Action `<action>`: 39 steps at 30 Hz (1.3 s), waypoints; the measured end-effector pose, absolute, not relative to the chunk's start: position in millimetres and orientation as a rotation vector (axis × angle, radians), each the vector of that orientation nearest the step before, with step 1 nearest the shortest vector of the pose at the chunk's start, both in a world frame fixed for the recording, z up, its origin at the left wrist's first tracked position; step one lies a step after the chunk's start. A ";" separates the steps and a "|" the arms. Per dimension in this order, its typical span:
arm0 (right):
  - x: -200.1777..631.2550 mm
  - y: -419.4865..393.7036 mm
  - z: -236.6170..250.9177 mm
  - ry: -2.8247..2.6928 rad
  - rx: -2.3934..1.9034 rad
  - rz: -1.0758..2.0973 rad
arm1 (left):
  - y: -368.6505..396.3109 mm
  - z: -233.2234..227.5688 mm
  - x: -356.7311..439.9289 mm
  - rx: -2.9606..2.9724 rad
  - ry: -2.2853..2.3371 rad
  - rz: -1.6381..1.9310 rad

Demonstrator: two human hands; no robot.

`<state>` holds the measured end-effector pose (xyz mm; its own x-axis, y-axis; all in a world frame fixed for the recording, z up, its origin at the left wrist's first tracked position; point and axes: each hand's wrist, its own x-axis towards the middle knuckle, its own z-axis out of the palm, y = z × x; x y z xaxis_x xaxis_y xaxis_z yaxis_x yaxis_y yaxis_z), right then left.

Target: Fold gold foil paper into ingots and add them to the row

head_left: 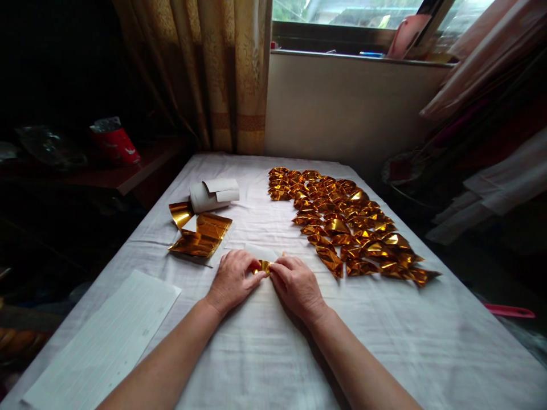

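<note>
Between my two hands is a small piece of gold foil paper [264, 266], partly covered by the fingers. My left hand [236, 277] is closed on its left end, thumb and fingers pinching. On the right end, my right hand [297, 283] is closed in the same way. A white slip of paper [260, 250] lies flat just beyond the fingers. To the right sit many folded gold foil pieces [337, 219], grouped in rows. A stack of flat gold foil sheets [205, 234] lies to the left of my hands.
A white paper roll [215, 194] lies behind the foil stack. At the left edge of the cloth-covered table [273, 364] is a large pale sheet [106, 341]. A red cup-like container [114, 142] stands on a dark side shelf. Curtain, wall and window are behind.
</note>
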<state>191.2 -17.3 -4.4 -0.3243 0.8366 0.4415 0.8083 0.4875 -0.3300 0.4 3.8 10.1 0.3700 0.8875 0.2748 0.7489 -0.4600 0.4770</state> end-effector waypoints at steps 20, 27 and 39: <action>188.1 -19.6 4.7 -2.168 -1.432 0.185 | 13.6 4.7 -31.0 2.538 1.367 0.731; 190.3 -17.2 2.7 -2.222 -1.423 0.161 | 12.1 10.0 -29.9 2.564 1.330 0.670; 196.0 -14.1 3.2 -2.227 -1.340 0.171 | 7.9 10.5 -21.8 2.647 1.250 0.670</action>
<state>196.0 -14.1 3.2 -0.3671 0.8515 0.3745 0.7844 0.4997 -0.3673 -21.8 7.9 10.5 0.5564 0.7609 0.3338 0.6994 -0.6458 0.3063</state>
